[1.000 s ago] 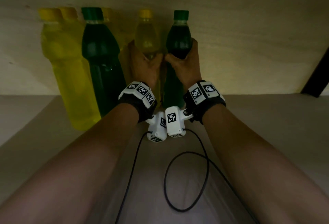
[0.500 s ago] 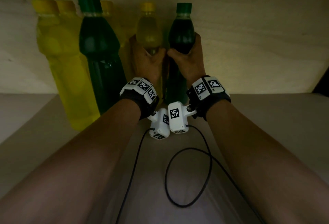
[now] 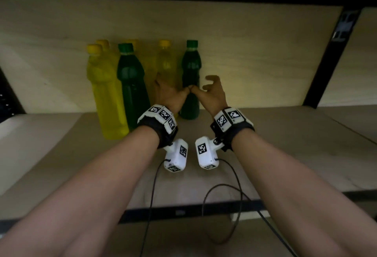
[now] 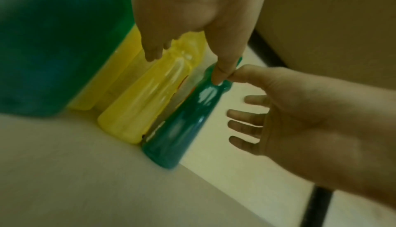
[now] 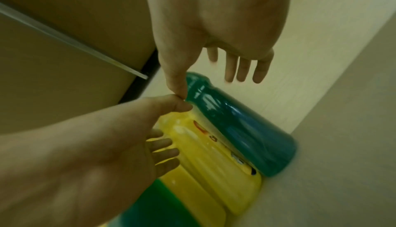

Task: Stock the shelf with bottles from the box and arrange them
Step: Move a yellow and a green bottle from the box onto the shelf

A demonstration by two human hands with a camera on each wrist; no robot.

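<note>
While upright on the shelf [image 3: 265,144]: green bottle [image 3: 190,85], yellow bottle [image 3: 166,63]; left hand [image 3: 167,93], right hand [image 3: 212,93] loose, empty.

Pale wooden shelf [image 3: 265,144] carries yellow bottles [image 3: 108,97] and green bottles [image 3: 190,85] standing upright.

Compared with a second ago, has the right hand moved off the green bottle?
Yes. The right hand has let go and pulled back toward the shelf's front edge; the green bottle stands against the back wall.

Dim, yellowish light throughout; wide-angle bending at the edges, and both wrist views smeared with blur.
</note>
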